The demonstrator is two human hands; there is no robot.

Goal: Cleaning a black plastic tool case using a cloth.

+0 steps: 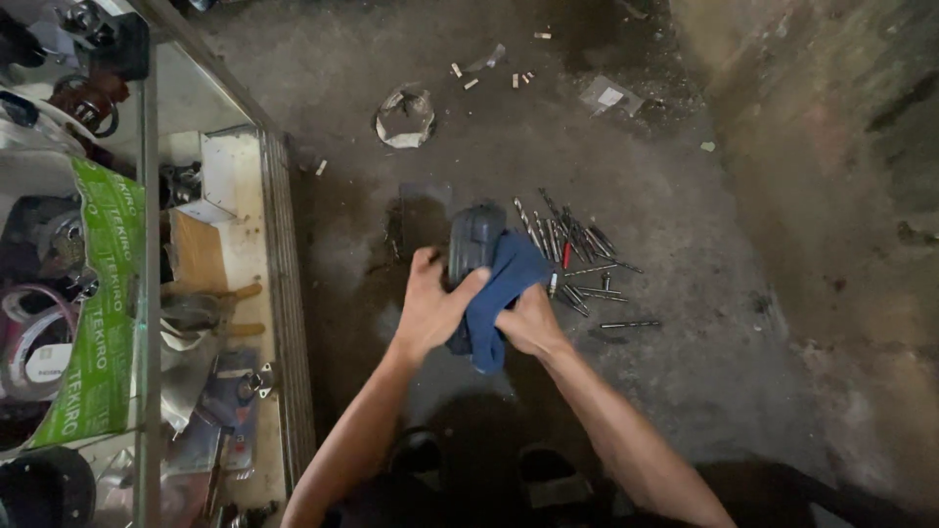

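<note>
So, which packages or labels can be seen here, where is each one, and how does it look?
Green package: in the glass cabinet at far left, flat, bright green with white lettering.
White round label: beside the green package, on a coiled item.
Brown cardboard box: on the cabinet shelf, plain.
No screens or signs.

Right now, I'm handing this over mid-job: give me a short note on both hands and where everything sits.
Left hand: grips a dark grey tool body above the concrete floor.
Right hand: presses a blue cloth against that body.
Drill bits lie scattered on the floor, just right of the hands.
Glass display cabinet stands at left.
Done: cloth is on the body. Left: how clean it is cannot be judged; the bits lie loose.
</note>
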